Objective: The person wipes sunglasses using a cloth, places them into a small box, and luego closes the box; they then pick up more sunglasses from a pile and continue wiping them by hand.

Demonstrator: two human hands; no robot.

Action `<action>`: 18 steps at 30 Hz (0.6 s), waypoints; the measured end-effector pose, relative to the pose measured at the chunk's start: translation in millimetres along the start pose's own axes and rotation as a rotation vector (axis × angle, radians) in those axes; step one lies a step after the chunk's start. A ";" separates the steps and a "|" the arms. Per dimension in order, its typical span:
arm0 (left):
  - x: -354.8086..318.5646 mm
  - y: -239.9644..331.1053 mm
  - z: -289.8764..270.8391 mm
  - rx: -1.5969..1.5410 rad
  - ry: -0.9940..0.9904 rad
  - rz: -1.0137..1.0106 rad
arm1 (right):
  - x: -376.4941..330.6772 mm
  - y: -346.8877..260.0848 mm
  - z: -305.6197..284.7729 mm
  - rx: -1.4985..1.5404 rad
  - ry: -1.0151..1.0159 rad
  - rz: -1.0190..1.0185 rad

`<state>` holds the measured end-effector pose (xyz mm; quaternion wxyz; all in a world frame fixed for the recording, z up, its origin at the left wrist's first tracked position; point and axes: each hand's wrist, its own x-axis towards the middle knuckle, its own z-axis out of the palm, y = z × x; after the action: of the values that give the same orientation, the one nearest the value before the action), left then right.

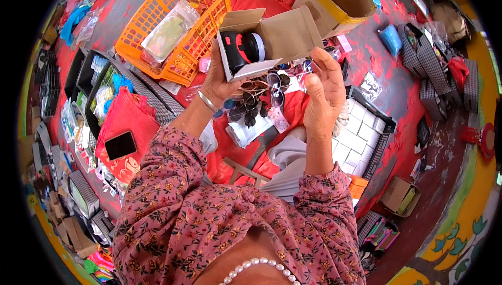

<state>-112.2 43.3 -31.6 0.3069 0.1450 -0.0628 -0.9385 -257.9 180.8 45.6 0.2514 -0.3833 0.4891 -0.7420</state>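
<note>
My left hand (217,80) grips a small open cardboard box (293,34) from its left side and underneath. Inside the box sits a black and red rounded object (236,50) with a pale ring on its right end; I cannot tell its kind. The box's lid flap is folded out to the right. Beside that flap my right hand (324,97) is raised, thumb and fingers apart, with nothing in it. Whether its fingertips touch the flap I cannot tell. Several pairs of sunglasses (252,102) lie in a heap below the box.
An orange plastic basket (180,73) with packaged goods stands at the far left, a larger open carton (337,3) at the far right. A black crate of white boxes (355,136) is by my right forearm. A phone (121,145) lies on red cloth (123,120) at left.
</note>
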 end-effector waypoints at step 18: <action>-9.1 -22.8 3.2 0.229 0.018 0.020 | -8.5 30.4 37.1 0.246 0.085 0.646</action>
<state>-118.9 67.2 -31.1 0.2985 0.1870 -0.1682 -0.9207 -222.9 155.4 23.4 0.4970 -0.1444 0.5022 -0.6928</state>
